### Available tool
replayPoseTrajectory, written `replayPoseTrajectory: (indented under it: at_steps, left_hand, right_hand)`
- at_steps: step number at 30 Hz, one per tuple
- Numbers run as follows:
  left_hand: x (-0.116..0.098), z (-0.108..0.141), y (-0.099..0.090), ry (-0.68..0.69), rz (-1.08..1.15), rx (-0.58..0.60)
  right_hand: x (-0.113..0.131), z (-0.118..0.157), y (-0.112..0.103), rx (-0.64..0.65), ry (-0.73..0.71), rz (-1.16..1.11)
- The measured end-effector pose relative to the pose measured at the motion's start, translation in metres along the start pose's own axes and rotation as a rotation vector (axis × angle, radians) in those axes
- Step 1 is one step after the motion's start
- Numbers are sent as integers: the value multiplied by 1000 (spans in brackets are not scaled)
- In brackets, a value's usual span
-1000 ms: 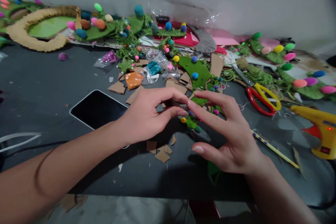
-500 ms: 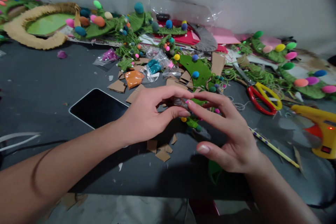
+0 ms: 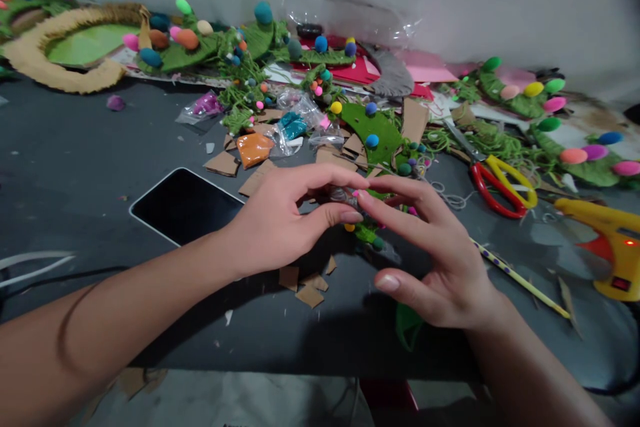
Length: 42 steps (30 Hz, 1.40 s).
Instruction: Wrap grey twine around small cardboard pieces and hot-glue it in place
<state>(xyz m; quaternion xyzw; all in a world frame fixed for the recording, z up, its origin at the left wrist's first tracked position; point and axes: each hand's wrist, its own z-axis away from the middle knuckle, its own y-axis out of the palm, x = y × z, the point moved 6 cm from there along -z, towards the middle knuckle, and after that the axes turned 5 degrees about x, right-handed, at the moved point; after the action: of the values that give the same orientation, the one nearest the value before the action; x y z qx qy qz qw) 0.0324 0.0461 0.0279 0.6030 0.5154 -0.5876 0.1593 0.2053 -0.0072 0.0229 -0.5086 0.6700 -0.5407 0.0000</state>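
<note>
My left hand (image 3: 295, 217) pinches a small grey yarn-wrapped piece (image 3: 343, 195) between thumb and fingers; much of it is hidden. A tiny pink bit (image 3: 356, 193) sits on its right end, where the index fingertip of my right hand (image 3: 425, 240) touches it. The right hand's fingers are stretched out and its thumb stands apart below. Under the hands lie green pieces with small coloured balls (image 3: 367, 233), partly covered. Just left of my left hand is a phone (image 3: 185, 207) with a dark screen, its corner behind my wrist.
Scissors with red and yellow handles (image 3: 500, 190) lie at right, beside a yellow glue gun (image 3: 610, 240) with a lit red light. A yellow dotted stick (image 3: 523, 280) is nearer me. Cardboard scraps (image 3: 310, 295), an orange clay packet (image 3: 254, 149) and green ball-studded crafts (image 3: 193, 53) are about.
Both hands keep nearly the same pose around the grey piece. The view has shifted very slightly; nothing is taken up or let go.
</note>
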Motion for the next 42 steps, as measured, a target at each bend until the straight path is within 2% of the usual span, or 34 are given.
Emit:
replayPoseTrajectory:
  at_steps: [9, 26, 36, 42]
  left_hand:
    - [2, 1, 1, 13, -47, -2]
    - [0, 2, 0, 9, -77, 44]
    - [-1, -1, 0, -46, -116, 56]
    - [0, 0, 0, -54, -123, 64]
  right_hand:
    - [8, 0, 1, -12, -69, 185]
    - [7, 4, 1, -10, -67, 116]
    - [7, 2, 4, 2, -76, 273]
    - [9, 2, 3, -4, -93, 282]
